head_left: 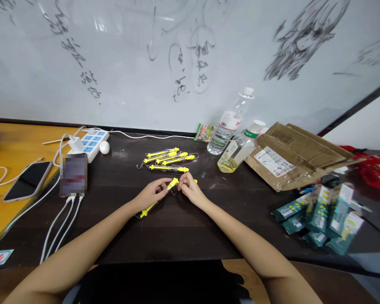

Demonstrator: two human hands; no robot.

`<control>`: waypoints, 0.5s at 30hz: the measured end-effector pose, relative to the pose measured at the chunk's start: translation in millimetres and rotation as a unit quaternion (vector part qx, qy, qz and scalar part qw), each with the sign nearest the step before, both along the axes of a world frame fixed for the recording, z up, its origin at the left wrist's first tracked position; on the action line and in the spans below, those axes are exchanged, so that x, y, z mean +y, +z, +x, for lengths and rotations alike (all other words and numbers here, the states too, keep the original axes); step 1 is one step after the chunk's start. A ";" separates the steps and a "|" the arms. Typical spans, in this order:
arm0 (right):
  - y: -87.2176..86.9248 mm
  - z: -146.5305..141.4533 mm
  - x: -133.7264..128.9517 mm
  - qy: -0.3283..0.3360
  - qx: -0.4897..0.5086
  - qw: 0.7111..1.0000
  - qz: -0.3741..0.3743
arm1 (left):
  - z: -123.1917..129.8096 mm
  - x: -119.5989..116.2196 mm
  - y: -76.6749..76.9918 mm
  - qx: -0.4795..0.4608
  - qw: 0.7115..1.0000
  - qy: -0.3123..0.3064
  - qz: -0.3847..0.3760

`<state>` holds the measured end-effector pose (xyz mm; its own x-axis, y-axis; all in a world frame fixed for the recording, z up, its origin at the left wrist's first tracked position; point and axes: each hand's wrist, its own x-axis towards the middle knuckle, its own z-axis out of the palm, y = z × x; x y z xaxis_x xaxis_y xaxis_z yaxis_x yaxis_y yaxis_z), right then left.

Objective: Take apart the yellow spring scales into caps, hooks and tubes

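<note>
My left hand (152, 194) is closed around a slim yellow-and-clear tube (148, 210), whose lower end sticks out below the hand and whose yellow tip points up to the right. Beside that tip, my right hand (191, 191) has its fingers pinched together; what they hold, if anything, is too small to make out. A bit of yellow shows just behind the right fingers. Beyond both hands lies a loose group of several similar yellow tubes (169, 168) with thin wire hooks at their ends.
Two bottles (231, 158), (226, 126) and a flattened cardboard package (278, 162) stand or lie at the right, with green boxes (319, 211) nearer. A power strip (93, 143), white ball (104, 147), phone (28, 181) and cables are at the left. A whiteboard (129, 63) rises behind.
</note>
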<state>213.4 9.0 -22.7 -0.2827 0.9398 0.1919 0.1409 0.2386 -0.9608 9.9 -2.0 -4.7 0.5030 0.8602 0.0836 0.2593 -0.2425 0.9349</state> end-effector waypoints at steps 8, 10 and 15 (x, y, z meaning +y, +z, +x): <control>-1.3 -5.8 -6.5 -0.016 -0.091 0.995 0.028 | -0.4 1.0 2.4 0.024 0.997 0.002 0.078; -2.1 -7.9 -8.9 -0.025 -0.108 0.992 0.052 | -0.1 -0.6 4.4 0.028 0.998 0.005 0.059; 3.7 -13.2 -18.6 -0.034 -0.205 0.965 0.159 | 2.3 -5.8 6.3 0.036 0.999 0.012 -0.009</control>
<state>200.2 -9.6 -19.1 -0.3355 0.8712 0.3583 0.5191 0.4884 -0.7014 12.2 -7.8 1.6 0.4862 0.8732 0.0334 0.3309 -0.2194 0.9178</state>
